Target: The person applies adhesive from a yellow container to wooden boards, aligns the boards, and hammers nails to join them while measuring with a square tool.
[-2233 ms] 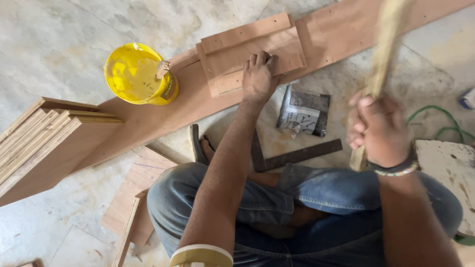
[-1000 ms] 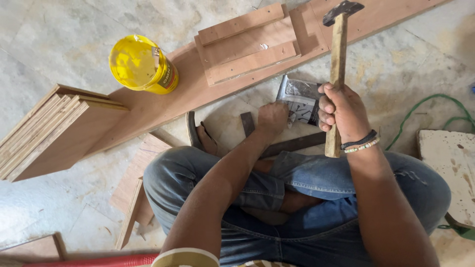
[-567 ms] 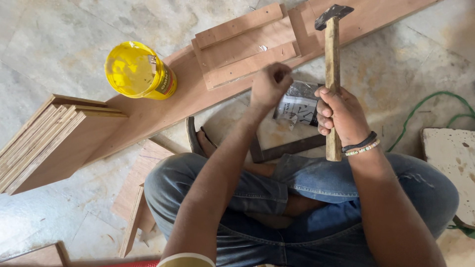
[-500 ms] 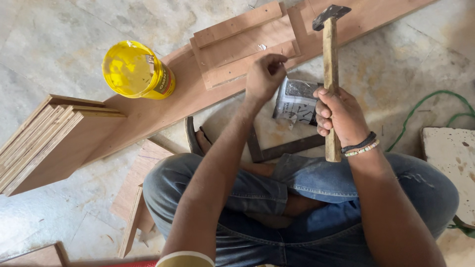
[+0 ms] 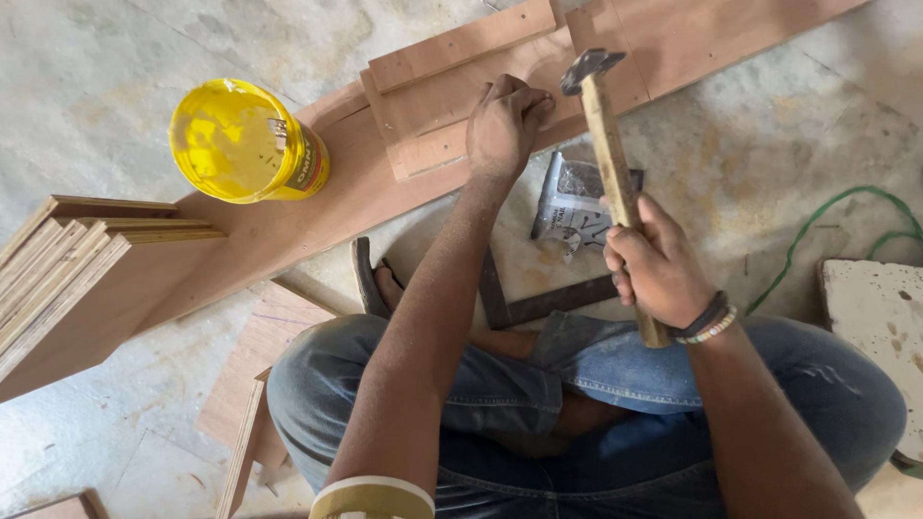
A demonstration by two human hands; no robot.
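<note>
On the concrete floor, a person sits cross-legged in jeans before a long plank [image 5: 317, 207] that carries a small frame [image 5: 442, 106] of wooden strips. Their left hand [image 5: 505, 125] rests on the frame's near edge with the fingers curled and pinched together, perhaps on a nail, though nothing that small can be made out. Their right hand [image 5: 659, 269] is closed tight around the lower part of the wooden handle of a hammer [image 5: 611, 163], whose steel head is poised upright just beside the left hand's fingertips. A hammer like this looks head-heavy and stiff, so a grip low on the handle, as here, would give swing, while a grip nearer the head would give finer control; the dry wood seems unlikely to slip. Lying on the floor between the hands is a plastic packet [image 5: 572, 207], near a metal square [image 5: 538, 303]. At the plank's left stands an open yellow can [image 5: 245, 144], and beyond it a stack of boards [image 5: 77, 259]. To the right, a green cord [image 5: 836, 216] loops over the floor.
</note>
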